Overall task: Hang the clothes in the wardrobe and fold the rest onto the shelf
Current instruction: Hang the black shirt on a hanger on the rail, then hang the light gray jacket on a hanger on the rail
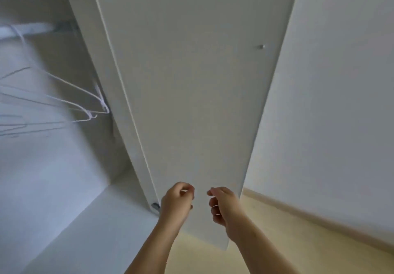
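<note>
- White wire hangers (104, 107) hang bare on the pale wardrobe rail (42, 27): take one before fetching a garment.
- Left hand (177, 201) and right hand (222, 206): fingers loosely curled, holding nothing.

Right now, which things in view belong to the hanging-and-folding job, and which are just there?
Job: wire hangers, rail, wardrobe base, open wardrobe door, left hand, right hand. No clothes are in view.
Just there: wall, floor, skirting board, door knob.
</note>
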